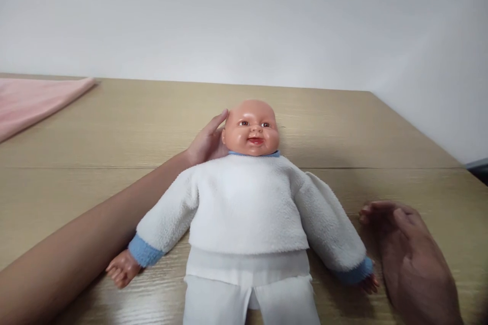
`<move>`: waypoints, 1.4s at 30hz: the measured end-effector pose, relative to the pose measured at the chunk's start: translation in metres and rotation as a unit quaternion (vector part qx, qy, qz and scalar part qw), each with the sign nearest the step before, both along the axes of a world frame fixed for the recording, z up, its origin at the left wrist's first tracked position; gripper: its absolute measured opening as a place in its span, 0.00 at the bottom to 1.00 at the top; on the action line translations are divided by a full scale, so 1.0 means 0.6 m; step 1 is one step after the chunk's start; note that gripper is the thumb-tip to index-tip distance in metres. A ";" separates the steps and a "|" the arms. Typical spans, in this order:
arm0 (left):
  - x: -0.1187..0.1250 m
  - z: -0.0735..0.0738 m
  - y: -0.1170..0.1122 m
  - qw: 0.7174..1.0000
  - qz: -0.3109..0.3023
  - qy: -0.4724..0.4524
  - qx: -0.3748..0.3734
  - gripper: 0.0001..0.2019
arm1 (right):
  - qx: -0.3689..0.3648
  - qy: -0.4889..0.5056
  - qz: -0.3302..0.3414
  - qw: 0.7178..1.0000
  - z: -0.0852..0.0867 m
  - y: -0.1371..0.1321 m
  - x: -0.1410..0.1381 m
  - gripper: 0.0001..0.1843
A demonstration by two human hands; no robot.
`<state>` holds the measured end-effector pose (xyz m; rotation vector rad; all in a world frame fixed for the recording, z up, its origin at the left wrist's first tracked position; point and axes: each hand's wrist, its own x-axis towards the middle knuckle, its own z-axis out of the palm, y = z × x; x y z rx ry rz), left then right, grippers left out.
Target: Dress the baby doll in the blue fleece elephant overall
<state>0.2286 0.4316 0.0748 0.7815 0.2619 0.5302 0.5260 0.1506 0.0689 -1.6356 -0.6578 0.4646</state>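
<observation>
A plastic baby doll in a white fleece jumper (249,208) is laid face up on the pale wooden tabletop (152,122). The left hand (208,142) is stretched forward, its fingers (218,121) opened and cupped against the side of the doll's head. The right hand (409,259) is rested palm down just beside the doll's sleeve, fingers loosely curled, nothing held.

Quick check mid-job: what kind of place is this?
Probably an indoor care-practice or demo setup: a doll lies on a wooden table against a plain white wall, with a pink cloth at far left.
</observation>
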 end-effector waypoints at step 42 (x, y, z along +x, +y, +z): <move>0.013 0.007 -0.017 0.998 0.049 -0.023 0.023 0.30 | -0.170 -0.164 0.163 0.958 -0.005 -0.010 0.004 0.33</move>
